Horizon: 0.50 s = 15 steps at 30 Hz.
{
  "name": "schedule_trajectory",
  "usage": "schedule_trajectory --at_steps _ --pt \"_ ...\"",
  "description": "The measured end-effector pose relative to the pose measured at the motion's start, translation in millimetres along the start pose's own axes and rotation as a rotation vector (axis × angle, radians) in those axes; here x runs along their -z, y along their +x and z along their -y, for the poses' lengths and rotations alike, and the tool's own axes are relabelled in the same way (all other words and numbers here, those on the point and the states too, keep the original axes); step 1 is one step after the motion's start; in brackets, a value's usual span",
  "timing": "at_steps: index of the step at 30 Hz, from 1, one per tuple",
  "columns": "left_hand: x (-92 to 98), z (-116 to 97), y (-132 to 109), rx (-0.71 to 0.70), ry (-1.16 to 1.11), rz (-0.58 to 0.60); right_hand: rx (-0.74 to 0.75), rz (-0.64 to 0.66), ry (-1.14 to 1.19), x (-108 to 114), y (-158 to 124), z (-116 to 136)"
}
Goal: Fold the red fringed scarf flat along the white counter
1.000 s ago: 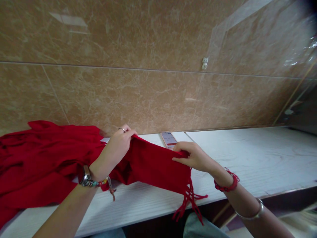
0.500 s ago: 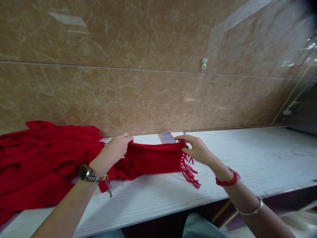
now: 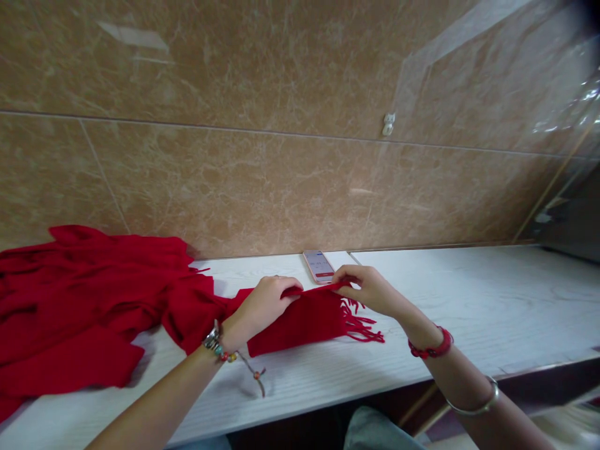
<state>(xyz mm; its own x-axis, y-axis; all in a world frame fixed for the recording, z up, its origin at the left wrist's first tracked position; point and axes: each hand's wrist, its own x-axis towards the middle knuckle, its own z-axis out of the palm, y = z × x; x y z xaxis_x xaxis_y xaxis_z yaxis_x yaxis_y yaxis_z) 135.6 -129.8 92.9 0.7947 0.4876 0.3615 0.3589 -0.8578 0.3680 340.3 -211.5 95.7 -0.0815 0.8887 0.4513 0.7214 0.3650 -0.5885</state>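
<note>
A long red scarf [image 3: 94,300] with a fringed end lies across the white table [image 3: 469,306], bunched in folds at the left. My left hand [image 3: 265,303] pinches the scarf's far edge near its fringed end, fingers closed on the cloth. My right hand [image 3: 368,289] pinches the same edge a little to the right, just above the tassels [image 3: 360,319], which lie on the table. Between the two hands the edge is held slightly raised.
A pink phone [image 3: 319,265] with its screen lit lies by the wall, just behind my hands. A brown marble-tiled wall [image 3: 281,156] rises directly behind the table. The table's front edge runs above my knees [image 3: 375,431].
My left hand has slid right along the scarf's edge, closer to my right hand. The end, first hanging over the table's front, now lies on the table, folded narrower.
</note>
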Motion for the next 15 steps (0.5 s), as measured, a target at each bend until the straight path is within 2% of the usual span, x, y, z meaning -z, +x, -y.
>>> schedule_trajectory --at_steps 4,7,9,12,15 --pt "5.1 1.1 -2.7 -0.019 0.01 0.049 0.021 0.152 -0.076 7.5 -4.9 3.5" --pt "4.8 -1.0 -3.9 0.009 0.063 0.04 0.047 0.285 -0.075 4.9 -8.3 9.7" --pt "3.3 -3.6 -4.1 0.023 0.084 0.029 0.035 0.268 -0.077 -2.5 -9.7 15.5" --pt "0.9 -7.1 -4.4 0.014 0.1 0.022 0.022 0.141 -0.179 -16.9 -8.7 22.5" --pt "-0.5 -8.5 -4.6 0.004 0.12 0.002 0.043 0.125 -0.256 -26.0 -5.5 24.4"
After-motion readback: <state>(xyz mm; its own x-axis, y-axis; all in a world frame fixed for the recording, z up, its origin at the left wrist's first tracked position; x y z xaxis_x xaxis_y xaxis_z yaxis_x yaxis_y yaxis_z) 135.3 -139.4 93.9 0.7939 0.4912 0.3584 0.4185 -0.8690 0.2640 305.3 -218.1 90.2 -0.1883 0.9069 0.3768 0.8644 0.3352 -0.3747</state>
